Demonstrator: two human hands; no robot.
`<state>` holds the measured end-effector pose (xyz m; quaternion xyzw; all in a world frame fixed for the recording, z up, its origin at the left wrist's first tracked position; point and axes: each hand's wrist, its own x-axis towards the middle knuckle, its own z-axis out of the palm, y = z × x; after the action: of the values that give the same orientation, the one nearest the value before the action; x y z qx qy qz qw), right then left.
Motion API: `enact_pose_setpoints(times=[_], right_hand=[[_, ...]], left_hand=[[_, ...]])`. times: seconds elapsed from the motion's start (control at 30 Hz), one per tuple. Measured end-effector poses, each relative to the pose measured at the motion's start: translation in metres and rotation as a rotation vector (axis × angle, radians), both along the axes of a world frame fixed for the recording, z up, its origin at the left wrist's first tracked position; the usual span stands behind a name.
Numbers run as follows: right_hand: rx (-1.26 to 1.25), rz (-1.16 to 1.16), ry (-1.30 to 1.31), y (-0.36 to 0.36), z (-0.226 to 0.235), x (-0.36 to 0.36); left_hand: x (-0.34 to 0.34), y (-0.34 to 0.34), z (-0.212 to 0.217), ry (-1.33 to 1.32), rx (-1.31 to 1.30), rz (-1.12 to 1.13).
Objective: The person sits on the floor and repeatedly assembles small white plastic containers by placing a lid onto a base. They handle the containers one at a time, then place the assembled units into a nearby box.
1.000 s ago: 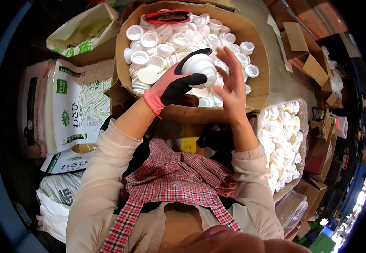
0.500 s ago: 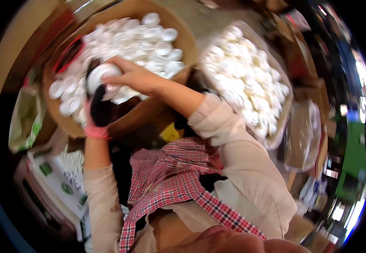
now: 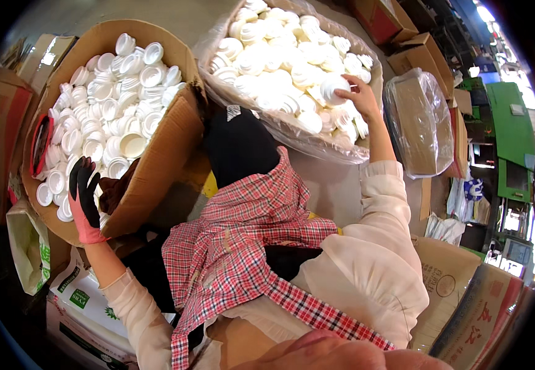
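At lower left, green and dark print on a white sack (image 3: 102, 303), plus a small green square label near the sack's upper edge. Just above, green lettering low on the side of a pale shopping bag (image 3: 26, 243). At lower right, a brown carton (image 3: 438, 296) marked with a printed circle and small characters; beside it, a flat carton (image 3: 468, 345) with larger reddish characters, partly dim.

In the bare right hand (image 3: 362, 98), a white cap (image 3: 329, 90), gripped at its right side, with fingers curled and thumb close in. Held over the right part of a plastic-lined box (image 3: 307, 147), above a heap of pale rounded caps (image 3: 273, 52); whether touching that heap, impossible to tell. Well apart from the other hand, on the far side of the gap between both boxes.

Gloved in pink with black fingers, the left hand (image 3: 84, 198): spread open, fingers long and slightly apart, at the near edge of a cardboard box (image 3: 156, 169). Next to a pile of round white caps (image 3: 110, 92); contact hard to judge. Just to the right, a dark brown cloth (image 3: 117, 190) inside the same box. Farther up, along the left wall, a red-edged pouch (image 3: 42, 145).
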<state>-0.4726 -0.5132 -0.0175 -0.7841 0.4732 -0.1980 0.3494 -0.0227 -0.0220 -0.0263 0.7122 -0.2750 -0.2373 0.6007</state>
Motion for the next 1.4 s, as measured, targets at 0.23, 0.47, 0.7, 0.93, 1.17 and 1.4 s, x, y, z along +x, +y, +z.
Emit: enact_pose_setpoints(times=[0.23, 0.47, 0.7, 0.93, 1.17, 1.4], right_hand=[[-0.19, 0.019, 0.011, 0.034, -0.043, -0.002], [-0.117, 0.266, 0.233, 0.046, -0.025, 0.01], [-0.091, 0.304, 0.469, 0.046, -0.027, -0.061], [-0.527, 0.502, 0.547, 0.074, -0.086, -0.071], [-0.411, 0.457, 0.405, 0.082, -0.054, -0.001], [-0.177, 0.984, -0.143, 0.243, 0.021, 0.299]], left_hand=[[0.001, 0.006, -0.013, 0.078, -0.014, -0.013], [0.004, 0.023, -0.02, 0.143, -0.015, 0.083], [-0.004, 0.02, -0.006, 0.013, 0.043, 0.055], [-0.004, 0.026, -0.009, 0.113, -0.005, 0.147], [0.015, 0.044, -0.022, 0.126, -0.153, 0.303], [0.016, 0.047, -0.004, 0.022, -0.152, 0.358]])
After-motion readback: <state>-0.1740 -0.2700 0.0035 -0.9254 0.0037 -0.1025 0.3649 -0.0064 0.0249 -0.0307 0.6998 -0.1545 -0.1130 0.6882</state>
